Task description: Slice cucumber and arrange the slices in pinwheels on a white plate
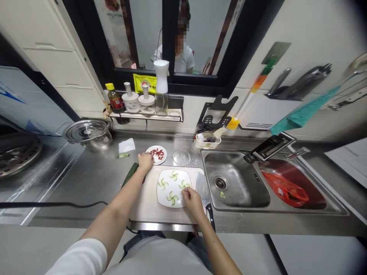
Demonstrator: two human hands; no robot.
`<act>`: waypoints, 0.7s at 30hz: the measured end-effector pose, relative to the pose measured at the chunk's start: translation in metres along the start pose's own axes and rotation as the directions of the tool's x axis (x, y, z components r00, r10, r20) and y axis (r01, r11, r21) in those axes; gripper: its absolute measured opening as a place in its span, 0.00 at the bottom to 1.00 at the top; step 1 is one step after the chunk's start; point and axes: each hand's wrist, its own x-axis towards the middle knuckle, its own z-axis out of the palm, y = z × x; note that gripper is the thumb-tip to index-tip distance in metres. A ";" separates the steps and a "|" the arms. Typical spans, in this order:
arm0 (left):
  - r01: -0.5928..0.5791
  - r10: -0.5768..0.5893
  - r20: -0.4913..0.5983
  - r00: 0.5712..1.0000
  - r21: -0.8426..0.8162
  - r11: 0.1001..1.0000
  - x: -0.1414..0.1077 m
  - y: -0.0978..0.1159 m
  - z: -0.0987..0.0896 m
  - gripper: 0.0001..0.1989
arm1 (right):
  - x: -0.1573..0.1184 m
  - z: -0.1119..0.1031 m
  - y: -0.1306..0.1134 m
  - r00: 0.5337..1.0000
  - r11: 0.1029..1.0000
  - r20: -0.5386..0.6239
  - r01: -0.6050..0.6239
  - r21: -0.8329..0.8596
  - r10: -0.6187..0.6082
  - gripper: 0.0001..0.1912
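Observation:
My left hand [146,162] reaches to the left rim of a small white plate [156,147], its fingers curled beside small red pieces [158,154]; what they grip is hidden. Over the right edge of a larger white plate [174,172], my right hand [192,199] is closed in a pinch, and anything between its fingertips is too small to name. Thin green cucumber slices [172,198] lie in several pinwheel shapes on this larger plate. It rests on a pale cutting board [143,212]. A dark green cucumber [130,173] lies left of my left forearm.
A black-handled knife [210,217] lies at the board's right side, near the sink [237,185]. A red plastic bag [286,189] is in the right basin. A lidded steel pot [90,135] stands back left, under a wall rack of seasoning jars [146,104]. A person [183,59] shows behind the window.

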 end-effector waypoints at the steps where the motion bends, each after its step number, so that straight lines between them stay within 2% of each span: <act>1: 0.007 -0.007 0.000 1.000 -0.012 1.000 0.000 -0.001 0.000 0.15 | 0.001 0.001 -0.001 1.000 1.000 0.003 0.000 0.002 0.000 0.15; 8: 0.167 -0.161 0.043 0.986 -0.250 0.954 -0.001 -0.008 0.004 0.16 | 0.007 0.003 -0.006 0.999 0.999 0.039 0.010 0.031 -0.011 0.16; 13: 0.207 -0.205 0.051 0.978 -0.415 0.886 -0.002 -0.011 0.006 0.14 | 0.011 0.004 -0.009 0.999 0.999 0.033 0.005 0.034 -0.006 0.16; 15: 0.210 -0.218 0.051 0.975 -0.546 0.811 -0.003 -0.010 0.005 0.11 | 0.011 0.004 -0.009 0.999 0.999 0.034 0.001 0.034 -0.002 0.16; 18: 0.185 -0.205 0.065 0.977 -0.739 0.647 -0.006 -0.005 0.004 0.10 | 0.010 0.003 -0.009 0.999 0.999 0.036 -0.006 0.040 0.004 0.16; 21: 0.149 -0.165 0.068 0.984 -0.818 0.555 -0.011 0.005 0.002 0.14 | 0.013 0.001 -0.011 0.999 0.999 0.032 -0.010 0.042 0.008 0.16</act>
